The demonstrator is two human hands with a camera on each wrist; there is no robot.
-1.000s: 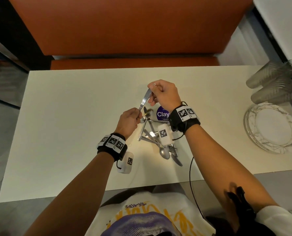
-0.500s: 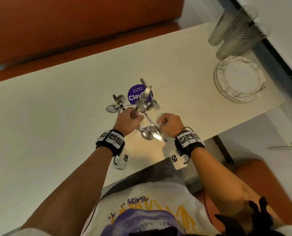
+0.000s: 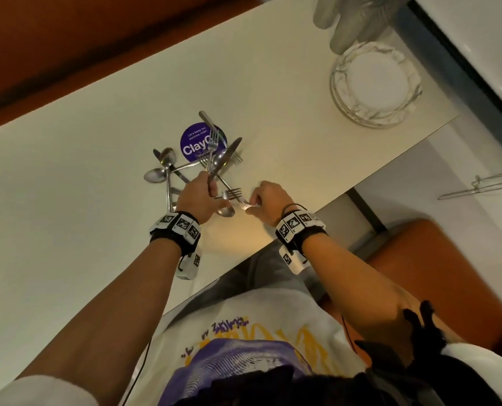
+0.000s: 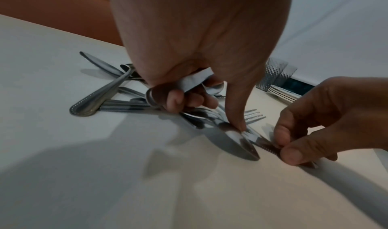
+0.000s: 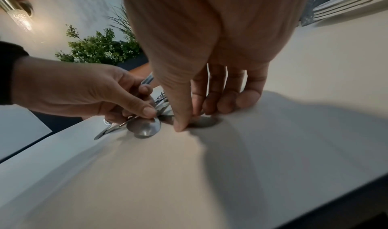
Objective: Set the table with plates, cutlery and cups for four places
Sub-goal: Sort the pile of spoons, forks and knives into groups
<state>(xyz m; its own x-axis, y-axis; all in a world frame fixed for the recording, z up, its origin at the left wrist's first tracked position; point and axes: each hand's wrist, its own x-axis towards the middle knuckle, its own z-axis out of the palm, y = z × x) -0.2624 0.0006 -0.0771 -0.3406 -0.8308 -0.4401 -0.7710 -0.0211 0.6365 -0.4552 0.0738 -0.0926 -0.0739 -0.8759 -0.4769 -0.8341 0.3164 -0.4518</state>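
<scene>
A pile of cutlery (image 3: 167, 171) lies on the white table (image 3: 68, 200) beside a purple sticker (image 3: 197, 145). My left hand (image 3: 211, 189) grips the handle of a knife (image 3: 224, 159) that sticks up from its fist, with what looks like a fork (image 3: 213, 139) beside it. Its thumb presses on a spoon (image 4: 237, 139). My right hand (image 3: 251, 205) pinches the serrated blade of a second knife (image 4: 270, 148), which lies flat near the table's front edge. A fork (image 4: 252, 116) lies just behind that blade.
A stack of plates (image 3: 375, 83) sits at the far right of the table, with clear plastic cups (image 3: 349, 19) on their sides beyond it. An orange bench (image 3: 68, 39) runs along the far side. The table's near edge (image 3: 273, 241) is close under my wrists.
My right hand let go of the raised knife, dropped to the near edge of the pile and pinched another knife. My left hand kept the first knife. The head view swung left.
</scene>
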